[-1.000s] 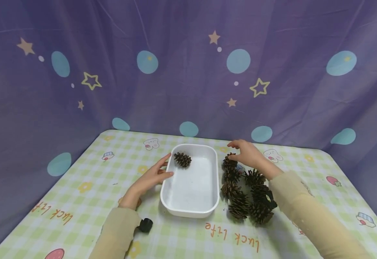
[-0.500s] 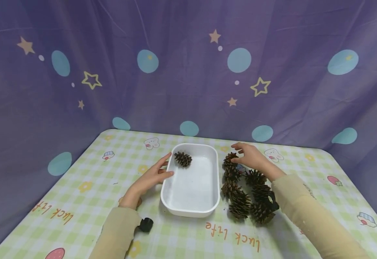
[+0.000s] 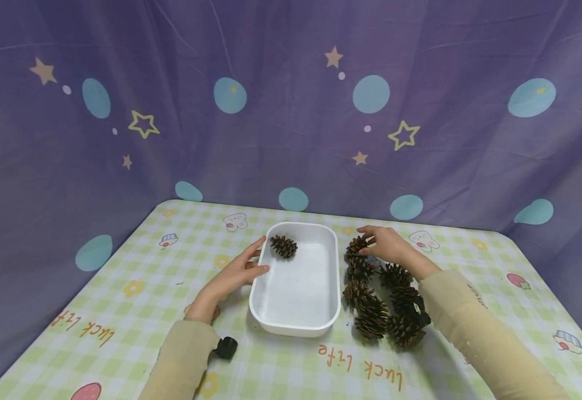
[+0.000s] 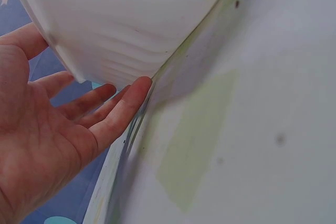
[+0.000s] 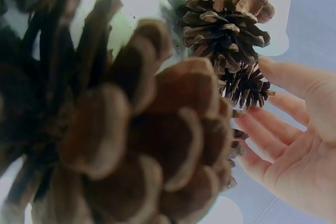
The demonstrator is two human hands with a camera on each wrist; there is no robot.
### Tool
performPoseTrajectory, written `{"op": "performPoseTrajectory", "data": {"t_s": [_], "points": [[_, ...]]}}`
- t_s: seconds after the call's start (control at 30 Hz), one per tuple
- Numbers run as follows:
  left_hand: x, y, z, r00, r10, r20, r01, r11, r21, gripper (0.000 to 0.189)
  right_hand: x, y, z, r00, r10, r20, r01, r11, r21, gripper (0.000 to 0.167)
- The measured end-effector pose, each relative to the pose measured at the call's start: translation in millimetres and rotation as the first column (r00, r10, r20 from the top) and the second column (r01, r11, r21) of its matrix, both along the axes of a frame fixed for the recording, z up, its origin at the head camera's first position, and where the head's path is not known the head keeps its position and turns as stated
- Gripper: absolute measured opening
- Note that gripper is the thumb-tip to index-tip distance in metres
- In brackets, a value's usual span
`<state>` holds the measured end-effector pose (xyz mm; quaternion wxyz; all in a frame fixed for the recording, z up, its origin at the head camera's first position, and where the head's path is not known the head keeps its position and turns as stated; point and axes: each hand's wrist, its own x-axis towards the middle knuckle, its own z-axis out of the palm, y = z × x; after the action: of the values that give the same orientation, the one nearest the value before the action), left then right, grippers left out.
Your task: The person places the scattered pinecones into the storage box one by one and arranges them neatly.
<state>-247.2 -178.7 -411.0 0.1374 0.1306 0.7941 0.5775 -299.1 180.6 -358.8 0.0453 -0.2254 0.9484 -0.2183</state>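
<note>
In the head view my left hand point(image 3: 234, 275) lies at the left side of a white rectangular tray point(image 3: 294, 328). Its thumb meets the rim and its fingers stretch along the outer wall, as the left wrist view also shows. One pine cone point(image 3: 284, 247) lies inside the tray at the far left corner. To the right of the tray, my right hand point(image 3: 388, 244) pinches the farthest pine cone point(image 3: 356, 248) of a row, thumb on the near side and fingers beyond. The right wrist view shows fingertips around that small cone, partly hidden by nearer cones.
Several more pine cones point(image 3: 371, 318) stand in two close rows right of the tray. A black object point(image 3: 227, 348) sits by the left cuff, and another dark one by the right cuff. A checked cloth point(image 3: 135, 316) covers the table, with a purple curtain point(image 3: 270, 161) behind.
My right hand has shifted slightly right and lower, its fingers coming down around the farthest pine cone. The left hand and the tray have stayed put.
</note>
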Motion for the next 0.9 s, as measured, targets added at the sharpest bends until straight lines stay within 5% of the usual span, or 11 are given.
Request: {"op": "performPoseTrajectory", "data": {"t_s": [0.9], "points": [[1.0,0.5,1.7,1.000,0.010,0.007,-0.010,1.000,-0.004,0.073,1.0,5,13.1,0.997,0.006,-0.078,-0.005,1.000,0.014,0.038]]}}
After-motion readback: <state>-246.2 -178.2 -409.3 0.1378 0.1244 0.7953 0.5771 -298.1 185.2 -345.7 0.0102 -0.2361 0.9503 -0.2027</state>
